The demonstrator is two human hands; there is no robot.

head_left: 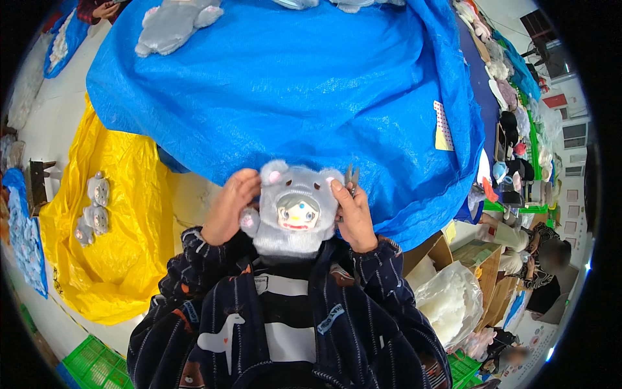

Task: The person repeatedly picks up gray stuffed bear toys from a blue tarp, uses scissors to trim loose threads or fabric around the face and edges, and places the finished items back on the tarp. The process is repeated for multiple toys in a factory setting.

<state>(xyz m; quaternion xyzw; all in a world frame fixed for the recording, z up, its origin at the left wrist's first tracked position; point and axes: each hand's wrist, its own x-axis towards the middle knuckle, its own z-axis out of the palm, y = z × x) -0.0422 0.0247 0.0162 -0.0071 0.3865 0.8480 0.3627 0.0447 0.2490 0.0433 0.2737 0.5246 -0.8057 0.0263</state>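
A grey plush bear toy [293, 212] with a doll face set in its front is upright before my chest, facing me. My right hand [356, 214] grips its right side, thumb on the front below the ear. A small pair of metal scissors [352, 176] is also in that hand, blades pointing up past the fingers. My left hand [232, 202] is at the toy's left side, fingers stretched out close to the ear and slightly blurred. One plush paw shows beside the left palm.
A blue tarp [278, 91] covers the surface ahead, with more grey plush pieces [172, 26] at its far edge. Several small plush toys [97, 207] lie on a yellow sheet [136, 259] at left. A bag of white stuffing [450, 295] stands near cardboard boxes at right, where other people sit.
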